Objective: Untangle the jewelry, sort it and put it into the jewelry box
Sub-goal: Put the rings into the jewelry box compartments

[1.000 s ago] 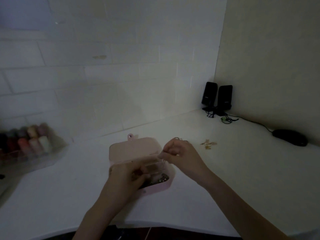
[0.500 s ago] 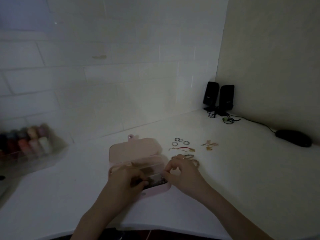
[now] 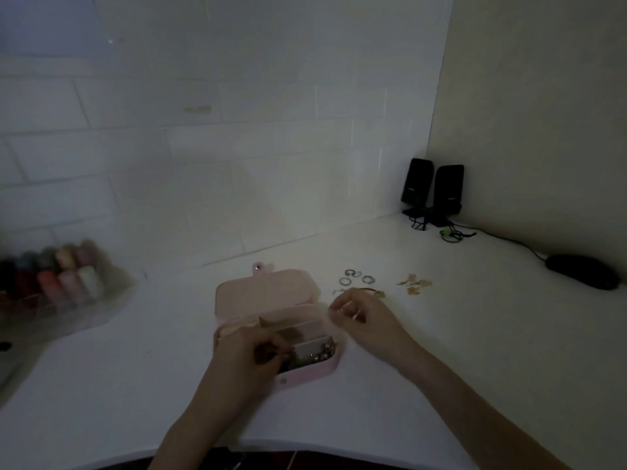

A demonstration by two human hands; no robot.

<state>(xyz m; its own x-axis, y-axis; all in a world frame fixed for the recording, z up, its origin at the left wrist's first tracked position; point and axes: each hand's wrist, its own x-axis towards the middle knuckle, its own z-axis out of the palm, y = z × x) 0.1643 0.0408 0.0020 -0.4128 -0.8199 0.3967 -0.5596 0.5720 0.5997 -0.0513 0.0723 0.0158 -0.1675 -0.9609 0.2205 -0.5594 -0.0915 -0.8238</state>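
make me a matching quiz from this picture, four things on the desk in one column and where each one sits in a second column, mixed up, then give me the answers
Things
1. jewelry box
2. speakers
3. rings
4. mouse

Places
A. far right of the desk, by the beige wall
B. back corner where the two walls meet
C. front centre, lid open, under the left hand
D. loose on the desk just beyond the right hand

Pairs: 1-C, 2-B, 3-D, 4-A
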